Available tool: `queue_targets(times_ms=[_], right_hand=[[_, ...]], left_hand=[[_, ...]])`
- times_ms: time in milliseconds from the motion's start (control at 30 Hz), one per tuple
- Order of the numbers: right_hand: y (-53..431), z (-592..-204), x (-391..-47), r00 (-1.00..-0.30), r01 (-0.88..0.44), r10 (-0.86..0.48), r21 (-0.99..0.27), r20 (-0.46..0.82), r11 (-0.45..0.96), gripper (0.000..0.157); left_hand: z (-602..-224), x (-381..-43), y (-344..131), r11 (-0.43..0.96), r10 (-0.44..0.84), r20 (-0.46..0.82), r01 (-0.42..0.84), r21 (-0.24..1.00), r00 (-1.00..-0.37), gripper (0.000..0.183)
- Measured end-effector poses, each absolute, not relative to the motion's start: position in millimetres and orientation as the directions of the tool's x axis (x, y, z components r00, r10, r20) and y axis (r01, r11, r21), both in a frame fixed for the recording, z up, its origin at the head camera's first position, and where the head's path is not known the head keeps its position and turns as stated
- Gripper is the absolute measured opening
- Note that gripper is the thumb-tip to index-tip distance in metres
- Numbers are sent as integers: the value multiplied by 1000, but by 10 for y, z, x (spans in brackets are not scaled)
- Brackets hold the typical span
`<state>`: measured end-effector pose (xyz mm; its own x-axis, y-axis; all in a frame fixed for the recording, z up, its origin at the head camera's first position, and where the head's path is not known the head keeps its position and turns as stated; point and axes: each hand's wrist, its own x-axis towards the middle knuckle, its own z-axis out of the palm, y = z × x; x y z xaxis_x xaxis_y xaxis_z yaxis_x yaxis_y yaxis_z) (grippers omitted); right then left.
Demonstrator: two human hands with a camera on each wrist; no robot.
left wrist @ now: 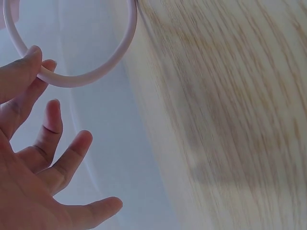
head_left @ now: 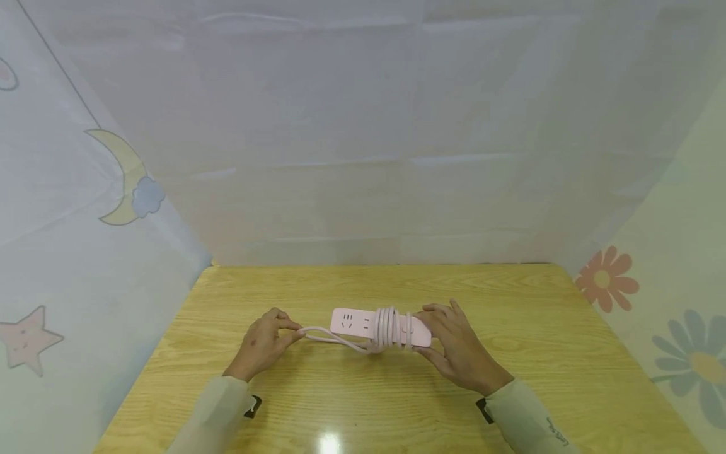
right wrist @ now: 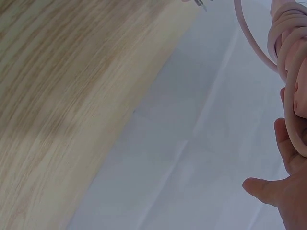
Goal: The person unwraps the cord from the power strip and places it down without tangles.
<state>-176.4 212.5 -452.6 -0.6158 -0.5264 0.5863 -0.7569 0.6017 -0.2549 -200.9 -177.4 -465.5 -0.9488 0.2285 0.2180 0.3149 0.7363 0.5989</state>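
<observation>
A pink power strip (head_left: 353,323) is held over the wooden table, its socket face towards the head camera. Several turns of its pale pink cord (head_left: 387,326) wrap around the middle and right part. My right hand (head_left: 459,350) grips the strip's right end between thumb and fingers. To the left, my left hand (head_left: 263,342) pinches a loop of cord between thumb and index finger, the other fingers spread. The left wrist view shows this cord loop (left wrist: 91,76) hanging as a curve from the pinch. Metal plug prongs (right wrist: 201,4) peek in at the top of the right wrist view.
The wooden table (head_left: 363,403) runs back to a pale sheet wall (head_left: 363,208). Side walls stand close at left and right, printed with a moon (head_left: 121,176), a star and flowers (head_left: 607,279).
</observation>
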Motion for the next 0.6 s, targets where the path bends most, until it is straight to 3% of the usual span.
queue_targets(times_ms=[600], right_hand=[[2120, -4520, -1745, -614, -756, -521, -255, 593, 602, 45]], left_hand=[[-4692, -2033, -1745, 788, 185, 266, 305, 535, -946, 13]])
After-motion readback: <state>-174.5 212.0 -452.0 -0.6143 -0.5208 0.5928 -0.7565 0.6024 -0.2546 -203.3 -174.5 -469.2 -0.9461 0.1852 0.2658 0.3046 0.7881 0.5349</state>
